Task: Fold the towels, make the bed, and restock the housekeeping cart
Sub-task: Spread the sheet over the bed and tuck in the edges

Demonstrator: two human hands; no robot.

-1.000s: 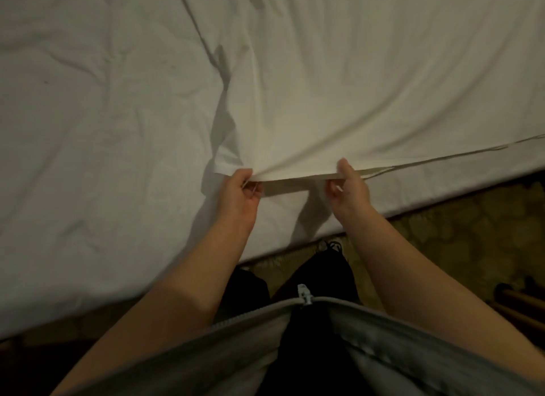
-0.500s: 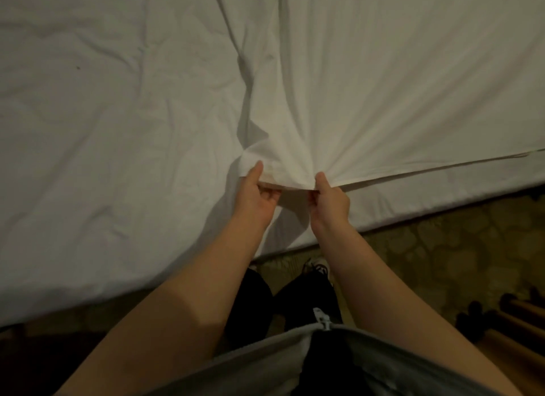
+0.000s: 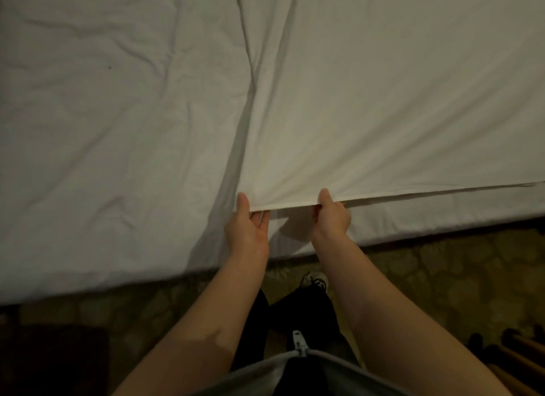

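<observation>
The white top sheet (image 3: 383, 115) spreads out beyond both hands, with long creases fanning away from them. Its straight hem runs off past the right hand (image 3: 331, 215). The left hand (image 3: 249, 227) pinches the sheet's near corner, thumb on top and fingers curled beneath. The right hand pinches the hem just beside it the same way, lifting the edge slightly off the wrinkled bed (image 3: 103, 130), which stretches out past the left hand.

The single head view looks steeply down, close over the bed (image 3: 124, 124) edge and floor (image 3: 442, 277).
</observation>
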